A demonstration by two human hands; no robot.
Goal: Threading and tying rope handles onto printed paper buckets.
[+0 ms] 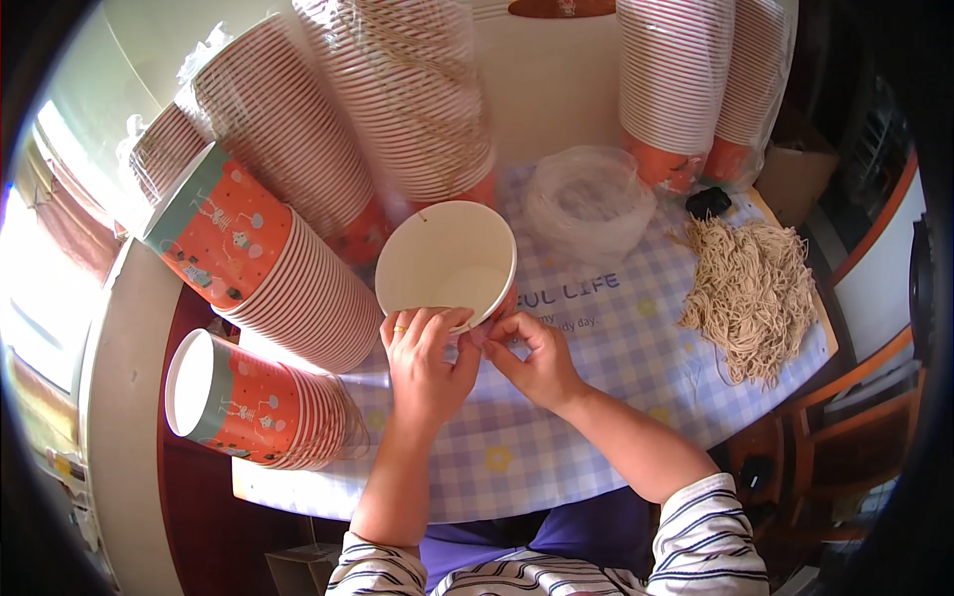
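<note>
My left hand (425, 360) holds the near rim of a single paper cup (447, 261), white inside and orange outside, its mouth tilted toward me. A ring shows on one finger of that hand. My right hand (535, 356) pinches at the same rim, just right of the left fingers; what it pinches is too small to tell. Both hands meet above the checked tablecloth (596, 338).
Long stacks of orange paper cups (288, 268) lie on their sides at left and stand at the back (676, 79). A clear plastic bag (588, 199) sits behind the cup. A heap of tan strings (755, 288) lies at right, with a small black object (708, 202) nearby.
</note>
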